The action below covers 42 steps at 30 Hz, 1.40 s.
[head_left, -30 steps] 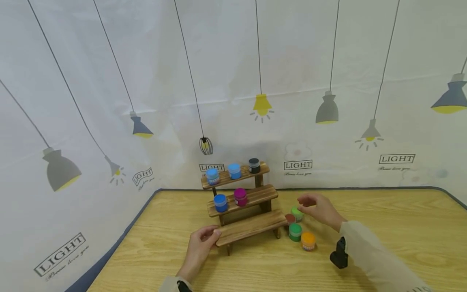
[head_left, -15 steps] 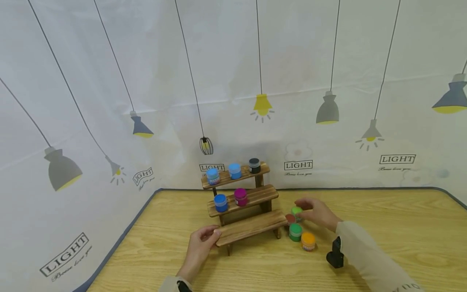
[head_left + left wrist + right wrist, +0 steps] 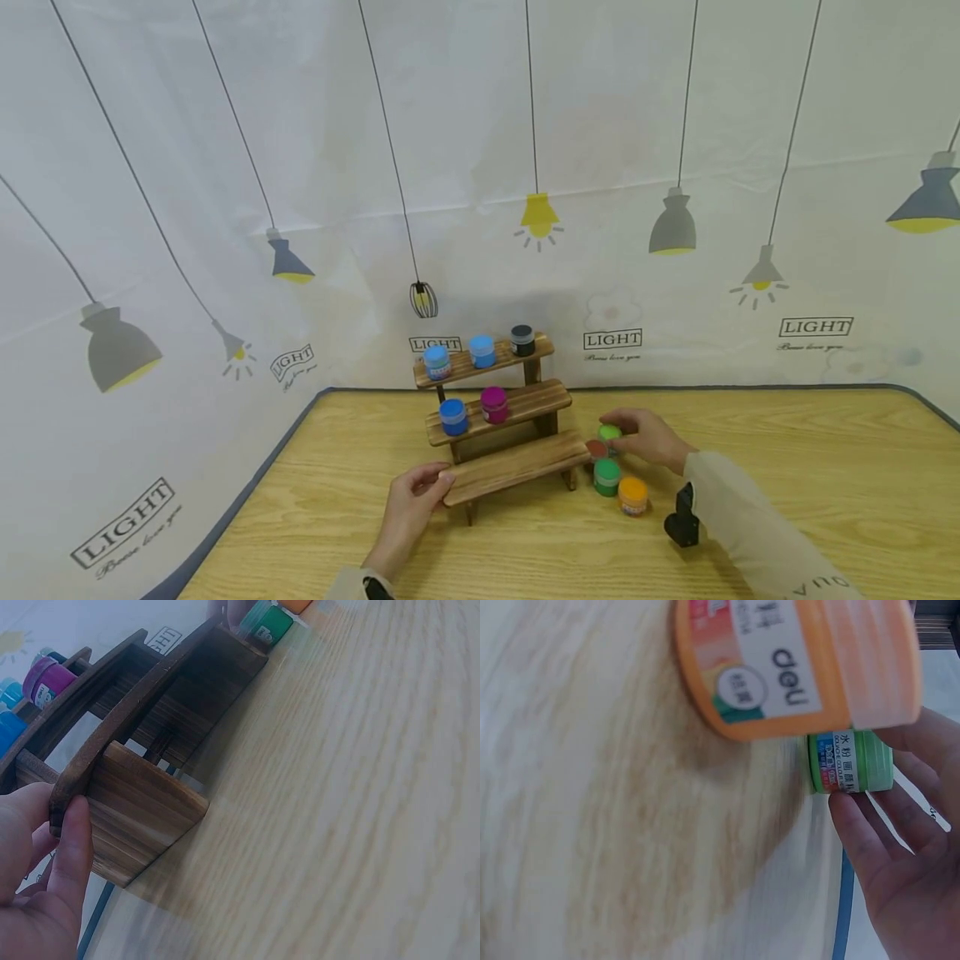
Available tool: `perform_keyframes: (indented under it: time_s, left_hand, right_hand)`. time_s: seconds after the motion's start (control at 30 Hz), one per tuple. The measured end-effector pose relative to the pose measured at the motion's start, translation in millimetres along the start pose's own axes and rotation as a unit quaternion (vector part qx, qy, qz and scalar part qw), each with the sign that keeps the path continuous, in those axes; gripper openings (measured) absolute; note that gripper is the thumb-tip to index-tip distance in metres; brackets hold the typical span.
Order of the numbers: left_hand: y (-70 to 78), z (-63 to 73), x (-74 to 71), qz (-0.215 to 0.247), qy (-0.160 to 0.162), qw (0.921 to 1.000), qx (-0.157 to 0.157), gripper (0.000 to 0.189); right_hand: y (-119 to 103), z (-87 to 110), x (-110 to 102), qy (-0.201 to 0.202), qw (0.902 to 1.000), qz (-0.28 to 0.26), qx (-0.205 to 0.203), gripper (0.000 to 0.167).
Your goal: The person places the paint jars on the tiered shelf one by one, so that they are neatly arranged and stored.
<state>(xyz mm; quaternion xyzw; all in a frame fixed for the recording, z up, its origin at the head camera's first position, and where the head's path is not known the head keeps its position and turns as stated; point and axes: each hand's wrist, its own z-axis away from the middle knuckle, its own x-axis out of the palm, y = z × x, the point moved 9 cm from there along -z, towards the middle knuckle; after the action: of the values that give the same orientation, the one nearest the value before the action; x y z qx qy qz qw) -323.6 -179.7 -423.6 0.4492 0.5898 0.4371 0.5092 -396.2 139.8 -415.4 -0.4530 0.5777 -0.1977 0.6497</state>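
My left hand (image 3: 409,507) pinches the left end of the lowest step of a three-tier wooden display stand (image 3: 517,467); in the left wrist view the thumb and a finger (image 3: 73,851) clasp the board's edge. To the right of the stand, my right hand (image 3: 651,439) has its thumb and fingers around a light green gouache paint jar (image 3: 838,762), which stands upright on the table. Close by are a brown-lidded jar (image 3: 596,451), a green jar (image 3: 607,477) and an orange jar (image 3: 633,497). The lowest step bears nothing.
Two light blue jars (image 3: 437,363) and a black jar (image 3: 522,341) sit on the top step. The middle step holds a blue jar (image 3: 453,417) and a magenta jar (image 3: 494,405). Behind the wooden table (image 3: 300,533) hangs a lamp-printed white cloth (image 3: 465,167).
My right hand has moved left and slightly down onto the light green jar, and its fingers have closed around it. The left hand and the stand have stayed in place.
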Motion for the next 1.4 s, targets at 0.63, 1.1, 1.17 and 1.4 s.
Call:
perform_keyframes:
  time_s: [0.63,1.1,1.17,1.4]
  left_hand:
    - [-0.6,-0.2,0.1,-0.005,-0.003,1.0000,0.001,0.032]
    - [1.0,0.9,0.4,-0.008,-0.001,1.0000,0.000,0.033]
    - [0.8,0.8,0.4,-0.009,-0.001,1.0000,0.000,0.033]
    - [-0.2,-0.2,0.2,-0.009,0.000,1.0000,0.001,0.033]
  right_hand:
    - [7.3,3.4,-9.1,0.027,0.9995,0.018,-0.008,0.041]
    - [14.3,12.4,-21.4,0.038,0.9985,0.037,0.008,0.038]
    - [15.1,14.7,-21.2,0.034,0.9987,0.034,0.014,0.038]
    - [12.3,21.2,-19.3,0.023,0.9988,0.031,0.031,0.039]
